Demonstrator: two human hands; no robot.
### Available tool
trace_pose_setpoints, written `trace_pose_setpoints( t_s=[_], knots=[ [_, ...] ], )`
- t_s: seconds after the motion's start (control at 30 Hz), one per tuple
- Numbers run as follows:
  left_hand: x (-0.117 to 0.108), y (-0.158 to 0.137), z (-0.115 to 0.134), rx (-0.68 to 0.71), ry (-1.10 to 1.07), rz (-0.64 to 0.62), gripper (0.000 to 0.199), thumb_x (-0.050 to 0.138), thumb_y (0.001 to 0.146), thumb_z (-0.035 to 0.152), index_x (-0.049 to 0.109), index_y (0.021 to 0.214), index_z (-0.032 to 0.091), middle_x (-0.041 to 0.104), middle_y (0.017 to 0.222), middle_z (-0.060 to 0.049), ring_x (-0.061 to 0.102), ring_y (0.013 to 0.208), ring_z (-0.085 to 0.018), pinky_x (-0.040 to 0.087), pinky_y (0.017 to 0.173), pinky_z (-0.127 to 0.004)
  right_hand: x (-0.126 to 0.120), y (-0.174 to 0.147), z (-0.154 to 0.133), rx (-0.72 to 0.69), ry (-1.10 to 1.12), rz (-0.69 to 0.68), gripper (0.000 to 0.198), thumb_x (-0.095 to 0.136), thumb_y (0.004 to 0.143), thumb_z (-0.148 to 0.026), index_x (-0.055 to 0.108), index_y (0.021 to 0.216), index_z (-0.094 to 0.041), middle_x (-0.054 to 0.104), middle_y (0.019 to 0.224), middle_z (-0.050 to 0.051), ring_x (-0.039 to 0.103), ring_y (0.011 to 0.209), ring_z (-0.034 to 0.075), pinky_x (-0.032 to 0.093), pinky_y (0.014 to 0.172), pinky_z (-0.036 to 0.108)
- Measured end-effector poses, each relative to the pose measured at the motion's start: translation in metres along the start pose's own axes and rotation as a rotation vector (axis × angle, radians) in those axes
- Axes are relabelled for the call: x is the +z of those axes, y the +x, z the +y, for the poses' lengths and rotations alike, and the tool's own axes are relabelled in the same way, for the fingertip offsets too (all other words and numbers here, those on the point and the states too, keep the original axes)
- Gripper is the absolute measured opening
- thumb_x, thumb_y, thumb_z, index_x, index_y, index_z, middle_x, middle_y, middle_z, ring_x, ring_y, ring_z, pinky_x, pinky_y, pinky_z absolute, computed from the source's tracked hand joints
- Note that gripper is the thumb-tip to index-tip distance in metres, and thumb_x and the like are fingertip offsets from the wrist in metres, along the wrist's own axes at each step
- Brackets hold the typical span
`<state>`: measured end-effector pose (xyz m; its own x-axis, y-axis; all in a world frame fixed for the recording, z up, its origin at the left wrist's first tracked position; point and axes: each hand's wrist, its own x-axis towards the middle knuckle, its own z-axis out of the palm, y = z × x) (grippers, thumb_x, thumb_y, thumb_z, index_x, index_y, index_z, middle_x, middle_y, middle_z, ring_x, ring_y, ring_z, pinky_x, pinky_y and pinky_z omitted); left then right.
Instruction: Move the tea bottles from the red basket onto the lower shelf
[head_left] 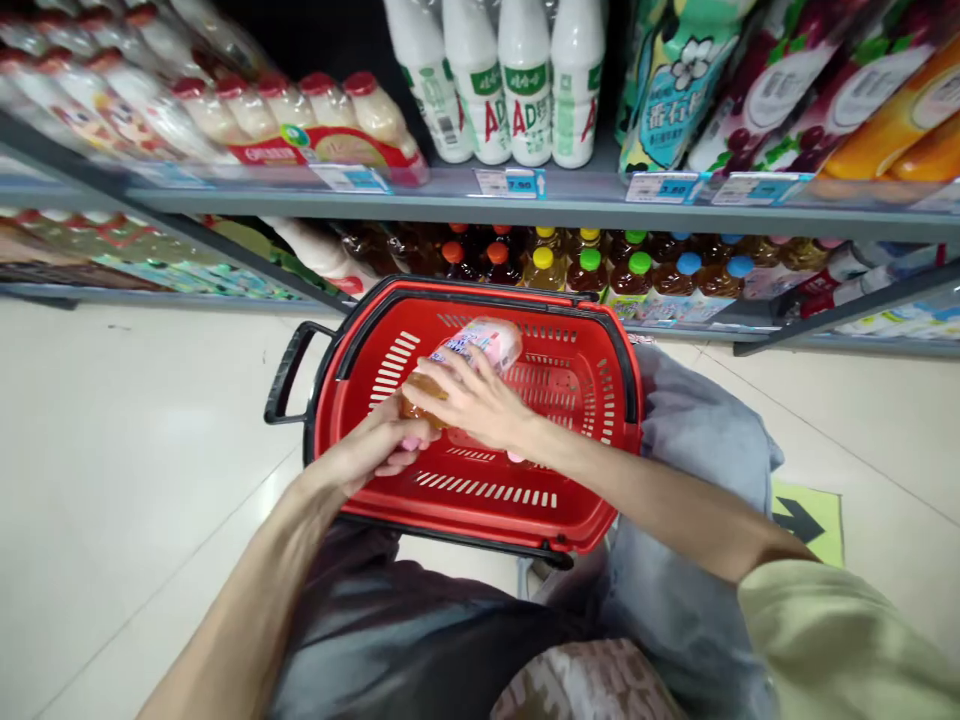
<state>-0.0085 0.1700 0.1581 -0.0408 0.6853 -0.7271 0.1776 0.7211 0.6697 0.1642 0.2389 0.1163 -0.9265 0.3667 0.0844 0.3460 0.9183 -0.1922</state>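
Supermarket aisle, person low on the floor in front of a drinks shelf (480, 207), red basket (589, 515) standing between the knees and the shelf. The bottle (491, 340) with amber contents and a pale pink label is within the basket's opening, left of its middle, tilted: base toward far right, neck toward near left. Whether the base touches the basket floor, cannot tell. Left hand (384, 440) is closed around the neck end, a bit of pink cap (411, 443) showing at the fingers; right hand (472, 400) lies over the body from above, fingers spread across the label. So both hands grasp the one bottle; how firmly is not readable. A second pink spot (516, 457) shows under the right wrist, mostly hidden; cannot tell what it belongs to. Basket's black handle (283, 372) juts out on the left; denim knee (697, 430) close by the right end. Step in hand, by my judgement: controlling the bottle's angle two-handed inside the basket. To do it well: let the left hand steer at the neck, the right palm carry the weight with fingers wrapped rather than laid flat, since smooth plastic may slide or roll. Keep wrists above the slotted walls, lower base first, ease pressure only once the bottle bears on the basket floor.
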Motion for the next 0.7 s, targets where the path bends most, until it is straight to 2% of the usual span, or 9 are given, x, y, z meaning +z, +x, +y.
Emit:
trace_pose_setpoints(
  t_s=[0.1, 0.2, 0.27, 0.33, 0.37, 0.4, 0.47, 0.57, 0.7],
  knots=[
    [0.001, -0.023, 0.009, 0.082, -0.143, -0.02, 0.043, 0.075, 0.066, 0.035, 0.044, 0.093, 0.023, 0.048, 0.059, 0.009, 0.026, 0.039, -0.005, 0.015, 0.035, -0.017, -0.01, -0.005, 0.004, 0.016, 0.201, 0.194, 0.069, 0.065, 0.092, -0.002, 0.05, 0.158, -0.019, 0.04, 0.163, 0.016, 0.035, 0.152, 0.038, 0.027, 0.127, 0.065],
    [0.004, -0.033, 0.011, 0.363, -0.335, -0.048, 0.046, 0.076, 0.081, 0.054, 0.053, 0.103, 0.022, 0.047, 0.059, 0.008, 0.036, 0.042, -0.009, 0.029, 0.037, -0.02, -0.014, -0.012, 0.013, 0.258, 0.63, 0.503, 0.059, 0.076, 0.088, -0.015, 0.062, 0.144, -0.019, 0.058, 0.148, 0.014, 0.054, 0.137, 0.032, 0.043, 0.119, 0.055],
    [0.008, -0.029, 0.01, 0.584, -0.388, 0.076, 0.048, 0.076, 0.085, 0.056, 0.06, 0.112, 0.019, 0.053, 0.068, 0.005, 0.05, 0.055, -0.011, 0.044, 0.048, -0.022, -0.015, -0.014, 0.023, 0.504, 0.958, 0.706, 0.054, 0.084, 0.081, -0.026, 0.067, 0.132, -0.018, 0.068, 0.13, 0.012, 0.063, 0.122, 0.03, 0.052, 0.109, 0.051],
    [0.015, -0.02, 0.006, 0.711, -0.326, 0.288, 0.052, 0.085, 0.079, 0.048, 0.065, 0.116, 0.018, 0.064, 0.093, -0.002, 0.063, 0.085, -0.013, 0.055, 0.074, -0.024, -0.018, -0.014, 0.032, 0.671, 1.221, 0.847, 0.055, 0.088, 0.073, -0.033, 0.068, 0.122, -0.017, 0.072, 0.116, 0.01, 0.068, 0.109, 0.029, 0.057, 0.1, 0.049],
    [0.02, -0.015, 0.004, 0.703, -0.295, 0.358, 0.058, 0.09, 0.074, 0.045, 0.065, 0.119, 0.018, 0.066, 0.109, -0.005, 0.064, 0.104, -0.016, 0.056, 0.088, -0.028, -0.021, -0.014, 0.035, 0.709, 1.31, 0.893, 0.056, 0.089, 0.07, -0.034, 0.068, 0.119, -0.017, 0.072, 0.113, 0.009, 0.069, 0.105, 0.028, 0.058, 0.098, 0.048],
    [0.026, -0.011, 0.002, 0.655, -0.29, 0.362, 0.066, 0.093, 0.07, 0.043, 0.064, 0.124, 0.019, 0.065, 0.124, -0.008, 0.062, 0.117, -0.02, 0.054, 0.099, -0.033, -0.025, -0.012, 0.038, 0.722, 1.369, 0.928, 0.056, 0.089, 0.068, -0.035, 0.068, 0.116, -0.018, 0.073, 0.111, 0.008, 0.07, 0.103, 0.027, 0.058, 0.096, 0.047],
    [0.038, -0.005, -0.001, 0.537, -0.352, 0.222, 0.082, 0.095, 0.067, 0.042, 0.057, 0.136, 0.019, 0.061, 0.141, -0.013, 0.059, 0.129, -0.026, 0.05, 0.111, -0.042, -0.034, -0.01, 0.039, 0.699, 1.415, 0.982, 0.052, 0.088, 0.066, -0.036, 0.068, 0.111, -0.019, 0.073, 0.109, 0.006, 0.07, 0.101, 0.025, 0.058, 0.095, 0.044],
    [0.052, -0.005, -0.003, 0.442, -0.531, 0.015, 0.094, 0.097, 0.067, 0.036, 0.048, 0.145, 0.017, 0.063, 0.142, -0.016, 0.063, 0.127, -0.028, 0.049, 0.114, -0.047, -0.049, -0.007, 0.04, 0.625, 1.414, 1.023, 0.047, 0.087, 0.067, -0.038, 0.067, 0.105, -0.02, 0.072, 0.104, 0.004, 0.069, 0.098, 0.024, 0.058, 0.092, 0.041],
    [0.053, -0.016, -0.003, 0.378, -0.647, -0.051, 0.086, 0.099, 0.062, 0.026, 0.056, 0.135, 0.013, 0.069, 0.132, -0.015, 0.069, 0.117, -0.026, 0.052, 0.111, -0.045, -0.057, -0.005, 0.044, 0.58, 1.429, 1.021, 0.043, 0.083, 0.071, -0.045, 0.067, 0.103, -0.02, 0.07, 0.101, 0.004, 0.069, 0.097, 0.024, 0.059, 0.088, 0.038]
  ],
)
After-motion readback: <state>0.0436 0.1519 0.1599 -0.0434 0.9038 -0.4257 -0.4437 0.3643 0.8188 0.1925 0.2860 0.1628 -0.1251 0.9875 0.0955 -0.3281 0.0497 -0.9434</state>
